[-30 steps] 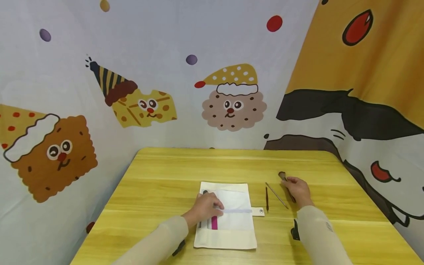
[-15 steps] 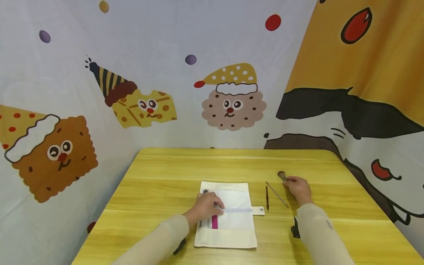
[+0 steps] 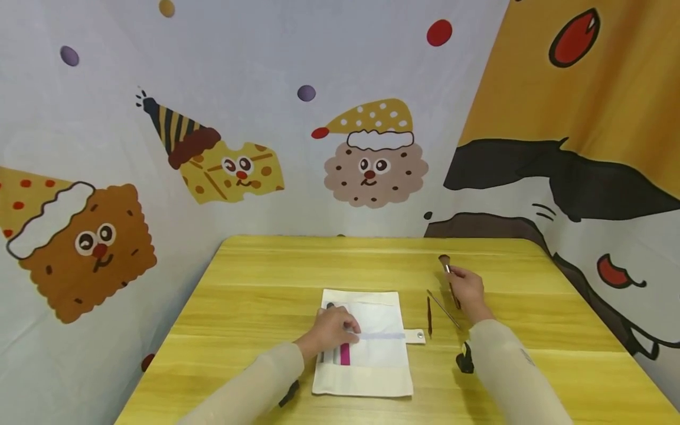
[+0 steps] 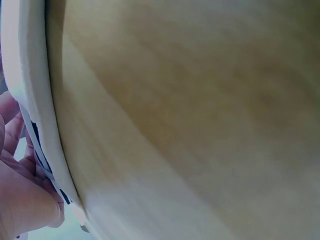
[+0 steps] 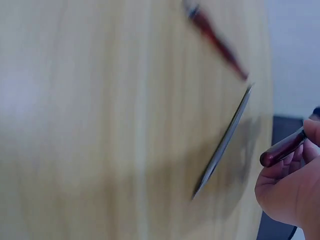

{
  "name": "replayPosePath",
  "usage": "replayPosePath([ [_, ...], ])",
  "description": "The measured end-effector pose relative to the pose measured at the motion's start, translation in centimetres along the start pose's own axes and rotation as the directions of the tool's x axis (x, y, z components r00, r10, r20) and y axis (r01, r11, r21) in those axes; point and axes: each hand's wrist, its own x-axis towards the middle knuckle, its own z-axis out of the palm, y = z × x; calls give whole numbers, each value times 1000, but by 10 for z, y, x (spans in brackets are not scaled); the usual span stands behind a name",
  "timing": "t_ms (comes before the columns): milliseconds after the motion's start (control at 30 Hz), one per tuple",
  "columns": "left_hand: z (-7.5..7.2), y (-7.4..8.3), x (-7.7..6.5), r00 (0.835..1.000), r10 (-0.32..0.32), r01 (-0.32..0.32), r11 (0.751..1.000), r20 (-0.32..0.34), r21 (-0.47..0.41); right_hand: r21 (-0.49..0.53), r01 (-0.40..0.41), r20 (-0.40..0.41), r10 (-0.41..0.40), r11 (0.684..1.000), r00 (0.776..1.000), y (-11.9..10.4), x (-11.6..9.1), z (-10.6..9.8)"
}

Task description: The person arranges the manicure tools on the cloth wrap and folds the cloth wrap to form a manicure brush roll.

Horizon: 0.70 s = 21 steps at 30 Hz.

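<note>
A brush (image 3: 444, 260) with dark bristles, a silver ferrule and a dark red handle is pinched in my right hand (image 3: 468, 290), bristles pointing away. The handle's rounded end (image 5: 274, 157) sticks out of the fingers in the right wrist view. My left hand (image 3: 330, 332) lies over the left side of a cream fabric case (image 3: 372, 381), its curved thumb and finger pinching the pale elastic band (image 3: 385, 336). Partly covered by that hand are a dark-tipped item (image 3: 330, 306) and a magenta strip (image 3: 345, 355). In the left wrist view, fingers (image 4: 14, 135) show beyond the case edge.
Right of the case lie a thin dark red tool (image 3: 429, 317) and a grey metal stick (image 3: 443, 309) with pointed ends. The case's snap tab (image 3: 415, 336) points toward them. All lie on a yellow wooden table (image 3: 255, 277) against a cartoon-printed curtain (image 3: 297, 206).
My right hand has carried the brush away from me and slightly left, and the brush now stands more steeply. The left hand and the case have stayed in place.
</note>
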Motion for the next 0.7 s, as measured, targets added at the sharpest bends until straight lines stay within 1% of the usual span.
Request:
replayPosePath([
  [100,0,0,0,1000,8,-8,1000,-3,-5,106,1,19,-3,994,1000,-12,-3,13],
  [167,-1,0,0,1000,5,-5,1000,0,-4,177,-14,54,4,984,999,-20,-7,22],
  [300,-2,-1,2,1000,-4,4,1000,10,4,239,-46,126,16,970,992,-36,-17,41],
  [400,-3,-1,3,1000,-5,5,1000,14,13,260,-56,170,11,964,985,-43,-24,57],
  [533,-4,0,2,1000,-3,2,1000,17,14,325,-81,236,2,942,972,-47,-35,75],
  [700,-4,3,0,1000,9,-10,1000,19,16,370,-102,300,-15,923,954,-49,-52,94],
])
